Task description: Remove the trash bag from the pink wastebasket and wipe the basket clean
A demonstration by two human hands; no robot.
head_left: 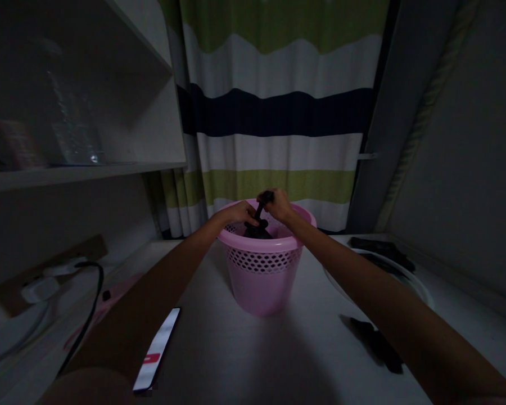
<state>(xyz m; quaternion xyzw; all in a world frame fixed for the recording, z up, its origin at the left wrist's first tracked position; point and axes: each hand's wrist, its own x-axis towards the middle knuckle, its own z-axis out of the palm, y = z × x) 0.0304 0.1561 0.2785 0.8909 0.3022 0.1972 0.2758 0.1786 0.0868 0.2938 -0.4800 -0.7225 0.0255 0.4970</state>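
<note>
A pink plastic basket with a band of holes below its rim stands upright on the white table. Over its opening, both hands grip a limp black item that looks like cloth; its exact kind is too dark to make out. My left hand pinches its lower part just inside the rim. Higher up and to the right, my right hand closes around its upper end, so a narrow strip runs between the two hands. The lower part hangs into the basket, where the front wall hides it.
A lit phone lies at front left, near a black cable and plugs. At right are a pale round basin and dark cloth-like pieces. A shelf juts out left; a striped curtain hangs behind.
</note>
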